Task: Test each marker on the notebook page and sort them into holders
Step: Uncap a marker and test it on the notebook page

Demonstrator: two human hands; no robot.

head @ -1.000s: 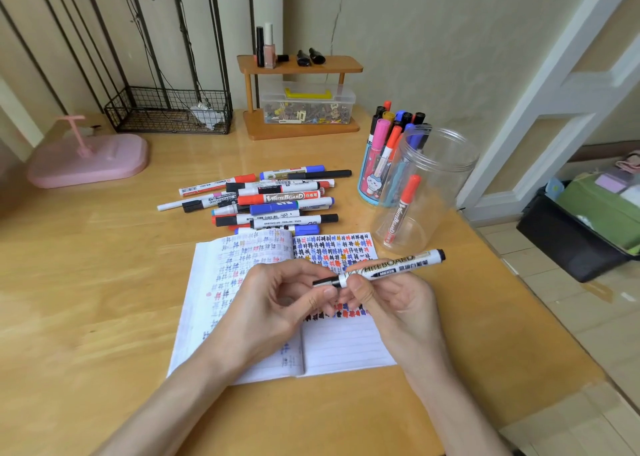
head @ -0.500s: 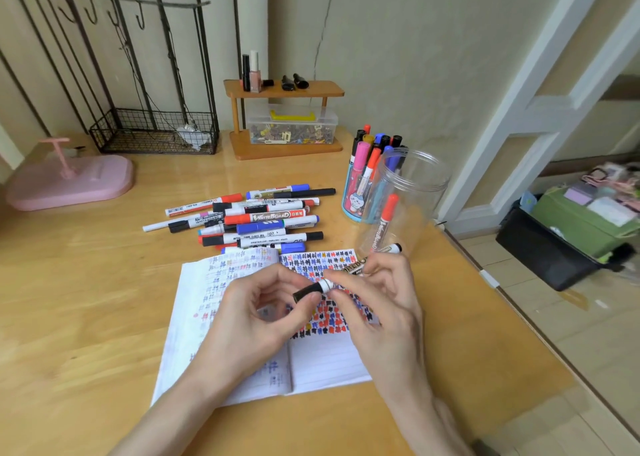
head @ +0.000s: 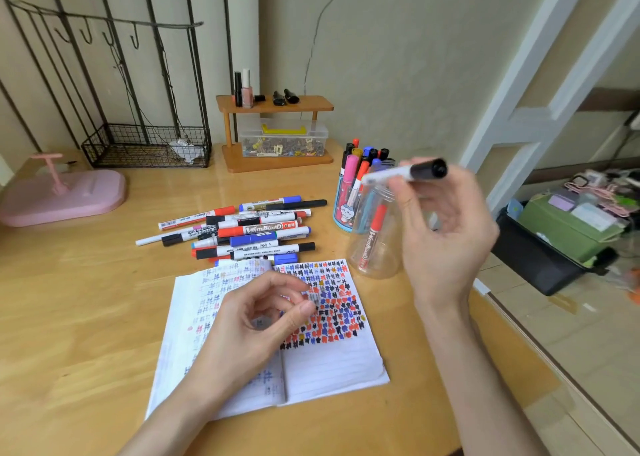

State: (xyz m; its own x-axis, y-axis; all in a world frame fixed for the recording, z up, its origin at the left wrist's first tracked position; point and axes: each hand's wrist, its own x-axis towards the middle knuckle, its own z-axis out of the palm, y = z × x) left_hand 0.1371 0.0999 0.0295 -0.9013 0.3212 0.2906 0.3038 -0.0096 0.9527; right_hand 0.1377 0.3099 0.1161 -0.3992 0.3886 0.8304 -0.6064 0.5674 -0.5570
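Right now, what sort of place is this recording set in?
Probably a home bedroom or study, not a lab: a wooden desk, a nail polish bottle on a small wooden shelf, and a black storage bin of household clutter on the floor.

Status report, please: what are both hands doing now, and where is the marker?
Left hand open, empty, over notebook. Right hand holds black-capped marker, raised above clear jar. One red marker inside jar; nothing seen in the way.

Right hand (head: 441, 234): grips black-capped white marker (head: 407, 171) above clear plastic jar (head: 375, 244).
Left hand (head: 263, 320): loosely curled, empty, over open marked notebook (head: 332, 362).
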